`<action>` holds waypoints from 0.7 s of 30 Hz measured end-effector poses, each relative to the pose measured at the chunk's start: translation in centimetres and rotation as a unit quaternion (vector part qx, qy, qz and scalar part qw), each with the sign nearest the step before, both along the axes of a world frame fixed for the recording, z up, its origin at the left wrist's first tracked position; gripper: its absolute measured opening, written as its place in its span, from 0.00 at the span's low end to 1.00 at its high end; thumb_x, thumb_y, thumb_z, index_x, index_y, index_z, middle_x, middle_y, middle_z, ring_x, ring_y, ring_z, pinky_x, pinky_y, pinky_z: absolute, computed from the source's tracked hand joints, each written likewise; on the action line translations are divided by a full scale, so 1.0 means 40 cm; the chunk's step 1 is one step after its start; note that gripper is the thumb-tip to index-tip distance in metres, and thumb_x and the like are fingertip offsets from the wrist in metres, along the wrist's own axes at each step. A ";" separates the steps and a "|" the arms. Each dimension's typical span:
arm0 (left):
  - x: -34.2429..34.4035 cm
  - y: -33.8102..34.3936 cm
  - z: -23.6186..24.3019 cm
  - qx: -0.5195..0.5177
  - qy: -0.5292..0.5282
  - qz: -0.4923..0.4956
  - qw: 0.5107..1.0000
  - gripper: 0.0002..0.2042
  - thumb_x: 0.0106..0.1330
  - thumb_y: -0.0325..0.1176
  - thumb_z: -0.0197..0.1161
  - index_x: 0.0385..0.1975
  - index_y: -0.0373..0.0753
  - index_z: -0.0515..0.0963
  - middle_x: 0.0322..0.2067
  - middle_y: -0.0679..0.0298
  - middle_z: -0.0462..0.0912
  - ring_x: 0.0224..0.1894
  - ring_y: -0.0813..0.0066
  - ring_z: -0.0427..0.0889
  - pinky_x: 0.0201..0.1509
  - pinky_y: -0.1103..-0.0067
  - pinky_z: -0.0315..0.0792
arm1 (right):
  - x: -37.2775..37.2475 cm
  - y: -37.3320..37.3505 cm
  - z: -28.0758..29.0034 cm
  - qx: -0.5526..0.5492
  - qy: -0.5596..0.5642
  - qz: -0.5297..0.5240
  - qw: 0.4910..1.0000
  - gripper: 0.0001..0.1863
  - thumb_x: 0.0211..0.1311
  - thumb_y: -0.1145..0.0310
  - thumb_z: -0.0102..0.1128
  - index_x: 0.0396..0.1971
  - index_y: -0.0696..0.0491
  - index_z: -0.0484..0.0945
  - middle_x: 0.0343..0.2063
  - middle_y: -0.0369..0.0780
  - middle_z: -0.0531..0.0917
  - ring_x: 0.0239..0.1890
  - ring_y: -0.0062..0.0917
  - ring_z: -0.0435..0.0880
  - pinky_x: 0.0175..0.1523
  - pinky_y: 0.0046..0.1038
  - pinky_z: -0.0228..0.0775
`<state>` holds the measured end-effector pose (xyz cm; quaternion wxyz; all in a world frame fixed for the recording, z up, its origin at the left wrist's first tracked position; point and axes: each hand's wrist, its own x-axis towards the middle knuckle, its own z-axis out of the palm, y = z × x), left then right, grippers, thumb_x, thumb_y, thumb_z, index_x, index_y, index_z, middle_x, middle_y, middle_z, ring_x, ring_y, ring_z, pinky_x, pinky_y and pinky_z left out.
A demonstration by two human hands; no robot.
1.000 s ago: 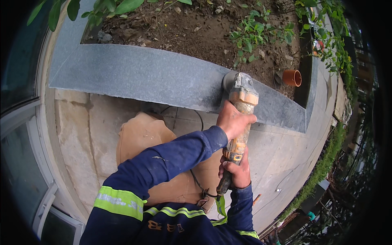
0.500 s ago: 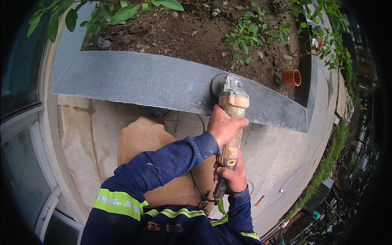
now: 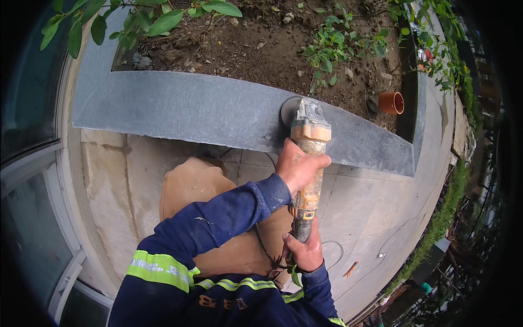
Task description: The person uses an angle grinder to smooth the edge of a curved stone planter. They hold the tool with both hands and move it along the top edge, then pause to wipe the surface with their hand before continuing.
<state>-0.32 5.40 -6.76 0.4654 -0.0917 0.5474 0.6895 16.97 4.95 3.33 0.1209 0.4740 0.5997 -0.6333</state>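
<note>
A broad grey stone ledge (image 3: 180,106) stretches ahead of both hands as a worker steers a long, worn orange-and-grey angle grinder (image 3: 311,188) over it. The left hand (image 3: 297,166) wraps around the tool's body; nearer the worker, the right hand (image 3: 306,252) grips its dark rear handle. Ahead of the left hand, a round grey disc (image 3: 287,111) sits at the slab's face, its pressure impossible to tell. The step appears to be surface grinding; the next move likely calls for a level, two-handed sweep along the stone. Pale paving (image 3: 348,212) spreads beneath the hands, brown soil (image 3: 256,43) beyond them. Farther ahead and right grow a green leafy shrub (image 3: 333,46) and, tilted, a round terracotta-coloured pot (image 3: 390,103). Left of the right hand, a thin black cable (image 3: 261,242) crosses tan trousers (image 3: 190,185), a possible snag.
</note>
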 end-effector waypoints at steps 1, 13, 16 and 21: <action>0.005 0.014 -0.010 -0.004 0.015 0.006 1.000 0.23 0.52 0.30 0.73 0.44 0.30 0.71 0.37 0.57 0.80 0.38 0.71 0.81 0.42 0.73 0.77 | 0.000 -0.002 0.000 0.003 -0.005 -0.005 1.000 0.28 0.57 0.81 0.61 0.56 0.58 0.61 0.25 0.39 0.77 0.17 0.23 0.78 0.22 0.27 0.71; 0.016 0.007 -0.004 -0.003 0.028 0.007 1.000 0.16 0.55 0.26 0.72 0.41 0.33 0.75 0.35 0.62 0.80 0.35 0.77 0.80 0.38 0.75 0.76 | 0.006 -0.010 0.009 0.009 -0.006 -0.012 1.000 0.30 0.56 0.80 0.61 0.59 0.57 0.61 0.25 0.38 0.76 0.17 0.23 0.78 0.23 0.26 0.71; -0.014 0.006 0.011 -0.017 0.020 0.020 0.999 0.15 0.55 0.25 0.71 0.40 0.33 0.75 0.33 0.62 0.80 0.34 0.77 0.80 0.37 0.75 0.76 | -0.015 -0.003 -0.011 0.006 0.000 -0.003 1.000 0.30 0.56 0.80 0.62 0.58 0.57 0.61 0.23 0.37 0.76 0.18 0.22 0.77 0.23 0.26 0.70; -0.029 -0.064 0.065 0.052 -0.014 0.016 0.998 0.14 0.56 0.25 0.70 0.41 0.34 0.76 0.34 0.64 0.80 0.34 0.77 0.80 0.37 0.75 0.76 | 0.006 -0.022 -0.009 0.026 -0.006 0.037 0.999 0.29 0.56 0.79 0.62 0.56 0.58 0.61 0.24 0.38 0.77 0.18 0.21 0.77 0.23 0.26 0.70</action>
